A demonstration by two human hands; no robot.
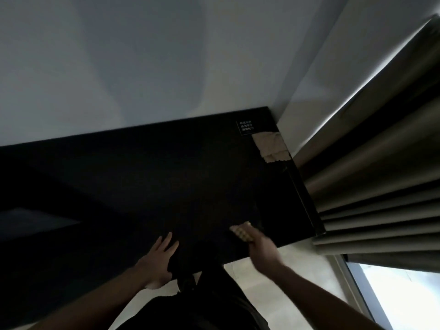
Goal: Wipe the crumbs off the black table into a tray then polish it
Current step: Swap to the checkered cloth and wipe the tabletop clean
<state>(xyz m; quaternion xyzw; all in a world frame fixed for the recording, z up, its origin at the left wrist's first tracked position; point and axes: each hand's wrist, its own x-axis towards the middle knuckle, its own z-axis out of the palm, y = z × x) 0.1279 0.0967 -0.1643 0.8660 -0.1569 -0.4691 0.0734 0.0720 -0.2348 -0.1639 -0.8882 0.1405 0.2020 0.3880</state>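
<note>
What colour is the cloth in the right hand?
Beige with a waffle-like texture, held in the right hand; head view.

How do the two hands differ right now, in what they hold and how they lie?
The left hand lies flat with straight fingers on the black table, holding nothing; the right hand curls around a tan waffle-textured cloth. The left hand is sharp, the right hand blurred. Both sit at the table's near edge.

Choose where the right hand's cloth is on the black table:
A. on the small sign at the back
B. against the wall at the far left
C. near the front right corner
C: the right hand holds the cloth on the table near its front right corner.
</note>
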